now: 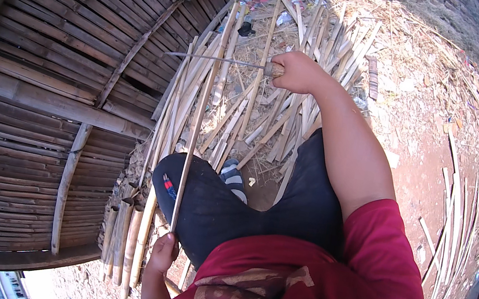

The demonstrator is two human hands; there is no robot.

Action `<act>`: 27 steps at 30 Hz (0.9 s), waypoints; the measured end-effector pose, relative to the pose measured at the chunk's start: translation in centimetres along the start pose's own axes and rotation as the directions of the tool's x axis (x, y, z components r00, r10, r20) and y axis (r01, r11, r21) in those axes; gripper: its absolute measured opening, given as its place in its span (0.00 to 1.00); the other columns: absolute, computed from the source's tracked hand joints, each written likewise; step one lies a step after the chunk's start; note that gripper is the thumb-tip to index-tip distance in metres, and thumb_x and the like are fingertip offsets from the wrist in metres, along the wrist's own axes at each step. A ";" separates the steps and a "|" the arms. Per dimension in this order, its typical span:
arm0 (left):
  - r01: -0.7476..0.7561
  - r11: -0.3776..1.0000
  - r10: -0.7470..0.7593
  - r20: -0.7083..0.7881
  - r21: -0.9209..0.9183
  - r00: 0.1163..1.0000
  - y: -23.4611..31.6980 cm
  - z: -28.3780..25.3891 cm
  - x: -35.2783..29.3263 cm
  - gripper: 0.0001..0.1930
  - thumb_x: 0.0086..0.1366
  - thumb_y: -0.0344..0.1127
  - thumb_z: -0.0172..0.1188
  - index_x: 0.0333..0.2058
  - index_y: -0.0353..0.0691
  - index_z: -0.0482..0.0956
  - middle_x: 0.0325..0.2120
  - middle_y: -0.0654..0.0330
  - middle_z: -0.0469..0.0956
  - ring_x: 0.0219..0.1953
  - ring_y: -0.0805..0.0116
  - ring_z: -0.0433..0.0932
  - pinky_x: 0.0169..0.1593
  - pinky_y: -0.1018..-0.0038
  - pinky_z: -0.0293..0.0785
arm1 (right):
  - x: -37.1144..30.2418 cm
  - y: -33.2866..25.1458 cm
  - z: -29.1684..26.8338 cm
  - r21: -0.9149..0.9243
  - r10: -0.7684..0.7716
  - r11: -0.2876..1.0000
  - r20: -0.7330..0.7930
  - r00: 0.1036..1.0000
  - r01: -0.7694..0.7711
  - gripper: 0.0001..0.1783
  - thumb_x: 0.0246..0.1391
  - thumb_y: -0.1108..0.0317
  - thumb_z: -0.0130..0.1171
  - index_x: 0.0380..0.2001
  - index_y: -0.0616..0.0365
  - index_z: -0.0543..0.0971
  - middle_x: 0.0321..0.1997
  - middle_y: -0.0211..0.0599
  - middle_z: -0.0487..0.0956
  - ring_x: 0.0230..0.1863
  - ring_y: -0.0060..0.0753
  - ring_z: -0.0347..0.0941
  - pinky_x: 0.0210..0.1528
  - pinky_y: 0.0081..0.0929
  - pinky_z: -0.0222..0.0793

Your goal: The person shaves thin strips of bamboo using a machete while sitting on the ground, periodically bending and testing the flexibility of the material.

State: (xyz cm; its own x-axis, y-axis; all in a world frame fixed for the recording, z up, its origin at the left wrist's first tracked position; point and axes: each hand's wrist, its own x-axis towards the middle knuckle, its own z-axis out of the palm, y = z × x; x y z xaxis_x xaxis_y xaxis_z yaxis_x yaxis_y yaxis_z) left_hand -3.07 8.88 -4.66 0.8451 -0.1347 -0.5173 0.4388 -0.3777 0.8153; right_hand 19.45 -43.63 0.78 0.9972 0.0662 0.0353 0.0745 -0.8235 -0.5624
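Note:
My right hand (301, 73) is closed round the wooden handle of a long knife (234, 61). Its narrow blade points left, seen nearly edge-on, and crosses over a long bamboo strip (194, 136); whether the two touch I cannot tell. The strip's near end is in my left hand (163, 253), which is closed on it beside my hip. From there it runs forward across my dark-trousered left thigh (202, 190) and out over other strips on the ground.
Many split bamboo strips (283, 128) lie ahead between and beyond my knees. A slatted bamboo wall (50, 47) rises at the left, with bamboo poles (131, 245) by its foot. More strips (457, 225) lie on the right. Litter (284, 17) is scattered at the far end.

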 end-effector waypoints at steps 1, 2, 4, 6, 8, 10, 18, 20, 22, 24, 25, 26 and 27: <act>0.092 0.987 -0.087 0.050 -0.130 0.995 0.6 0.4 -0.1 0.25 0.74 0.59 0.49 0.24 0.46 0.67 0.13 0.72 0.59 0.15 0.79 0.54 0.21 0.77 0.48 | -0.5 -1.3 0.2 -0.038 -0.069 0.997 0.092 0.993 0.072 0.25 0.41 0.61 0.69 0.47 0.53 0.83 0.44 0.48 0.83 0.48 0.54 0.79 0.50 0.43 0.74; 0.133 0.976 -0.115 0.109 -0.171 0.987 -0.3 -0.4 0.1 0.25 0.73 0.61 0.49 0.25 0.47 0.66 0.13 0.72 0.56 0.15 0.80 0.53 0.20 0.78 0.47 | -1.1 -2.6 0.9 -0.074 -0.145 0.985 0.110 0.983 0.153 0.23 0.41 0.60 0.70 0.43 0.54 0.83 0.41 0.48 0.83 0.44 0.53 0.79 0.47 0.43 0.74; 0.169 0.962 -0.143 0.129 -0.217 0.981 -0.5 -0.8 0.1 0.25 0.73 0.62 0.49 0.25 0.47 0.66 0.14 0.72 0.55 0.15 0.79 0.53 0.20 0.78 0.46 | -1.9 -4.7 1.9 -0.145 -0.293 0.938 0.149 0.944 0.314 0.17 0.41 0.60 0.70 0.36 0.55 0.83 0.33 0.46 0.83 0.38 0.53 0.80 0.41 0.44 0.74; 0.191 0.952 -0.165 0.124 -0.238 0.978 -0.3 -0.7 0.0 0.25 0.72 0.62 0.50 0.26 0.47 0.67 0.14 0.72 0.55 0.15 0.79 0.52 0.20 0.78 0.46 | -1.3 -3.7 2.6 -0.075 -0.302 0.946 0.138 0.943 0.314 0.17 0.41 0.60 0.70 0.35 0.55 0.83 0.32 0.47 0.82 0.38 0.52 0.80 0.41 0.44 0.74; 0.201 0.951 -0.183 0.096 -0.233 0.978 0.5 -0.1 -0.3 0.25 0.72 0.62 0.50 0.26 0.47 0.67 0.14 0.72 0.55 0.15 0.79 0.51 0.20 0.78 0.45 | -0.1 -2.2 1.8 0.031 -0.195 0.981 0.187 0.963 0.193 0.18 0.40 0.61 0.70 0.36 0.56 0.83 0.31 0.48 0.82 0.37 0.53 0.80 0.41 0.44 0.74; 0.199 0.953 -0.176 0.120 -0.229 0.977 0.7 -0.4 0.0 0.25 0.72 0.63 0.50 0.26 0.47 0.67 0.14 0.71 0.55 0.15 0.78 0.51 0.20 0.78 0.45 | 1.4 1.3 1.8 0.018 -0.027 0.999 -0.033 0.999 0.027 0.20 0.41 0.61 0.68 0.40 0.54 0.84 0.37 0.48 0.83 0.42 0.53 0.80 0.46 0.45 0.74; 0.191 0.959 -0.161 0.154 -0.207 0.975 -0.5 -0.9 0.3 0.27 0.72 0.64 0.48 0.26 0.46 0.67 0.13 0.71 0.57 0.14 0.79 0.54 0.19 0.80 0.47 | -0.8 -4.8 2.8 -0.112 -0.177 0.975 0.124 0.976 0.191 0.18 0.40 0.62 0.67 0.39 0.53 0.84 0.39 0.47 0.83 0.44 0.53 0.80 0.46 0.46 0.74; 0.157 0.975 -0.139 0.118 -0.159 0.983 -0.7 -0.8 0.0 0.26 0.73 0.62 0.47 0.25 0.46 0.67 0.13 0.71 0.59 0.14 0.79 0.55 0.19 0.79 0.48 | -1.7 -7.2 2.6 -0.162 -0.331 0.916 0.218 0.918 0.368 0.18 0.41 0.62 0.68 0.39 0.52 0.84 0.40 0.45 0.83 0.44 0.52 0.80 0.45 0.45 0.75; 0.029 0.999 -0.029 0.007 0.034 1.000 0.9 0.3 -0.5 0.26 0.76 0.58 0.46 0.24 0.46 0.67 0.14 0.71 0.61 0.16 0.81 0.56 0.20 0.80 0.50 | -1.1 -5.8 2.6 -0.115 -0.289 0.940 0.241 0.927 0.322 0.18 0.41 0.61 0.69 0.39 0.51 0.84 0.39 0.44 0.84 0.44 0.51 0.80 0.45 0.45 0.75; -0.009 0.999 0.011 -0.024 0.047 1.000 -0.6 0.3 -0.4 0.25 0.76 0.57 0.46 0.23 0.46 0.67 0.14 0.73 0.61 0.16 0.82 0.56 0.21 0.80 0.50 | 0.5 -3.3 2.1 -0.036 -0.121 0.990 0.278 0.953 0.137 0.23 0.41 0.59 0.69 0.44 0.51 0.84 0.41 0.45 0.84 0.46 0.51 0.80 0.47 0.45 0.75; -0.038 0.998 0.040 -0.034 0.056 0.999 -1.0 0.2 -0.1 0.25 0.76 0.56 0.46 0.23 0.46 0.67 0.14 0.73 0.61 0.16 0.82 0.56 0.21 0.80 0.50 | 1.4 -1.3 2.0 -0.038 -0.047 0.998 0.114 0.992 0.052 0.26 0.42 0.58 0.70 0.47 0.52 0.83 0.42 0.46 0.84 0.47 0.51 0.80 0.49 0.44 0.74; -0.063 0.991 0.069 -0.049 0.116 0.996 -0.9 0.2 -0.2 0.26 0.76 0.55 0.46 0.23 0.44 0.67 0.15 0.73 0.62 0.19 0.82 0.58 0.23 0.79 0.53 | 1.9 0.4 1.8 -0.030 0.032 0.999 -0.057 0.998 -0.034 0.29 0.42 0.58 0.70 0.51 0.54 0.82 0.43 0.47 0.84 0.48 0.51 0.80 0.51 0.43 0.74; -0.092 0.982 0.103 -0.059 0.164 0.993 -1.0 0.1 -0.4 0.26 0.77 0.55 0.46 0.23 0.43 0.67 0.16 0.73 0.62 0.20 0.82 0.58 0.24 0.78 0.53 | 2.0 0.8 1.6 0.063 0.124 0.991 -0.120 0.985 -0.117 0.31 0.42 0.57 0.70 0.52 0.56 0.81 0.44 0.48 0.84 0.49 0.52 0.79 0.52 0.43 0.74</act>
State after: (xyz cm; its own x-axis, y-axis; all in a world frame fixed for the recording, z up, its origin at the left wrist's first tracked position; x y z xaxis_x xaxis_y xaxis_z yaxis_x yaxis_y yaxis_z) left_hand -3.87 9.26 -5.29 0.9023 -0.1187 -0.4143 0.3032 -0.5085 0.8059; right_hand 21.49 -43.30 -0.89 0.9925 -0.1040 0.0642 -0.0430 -0.7885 -0.6136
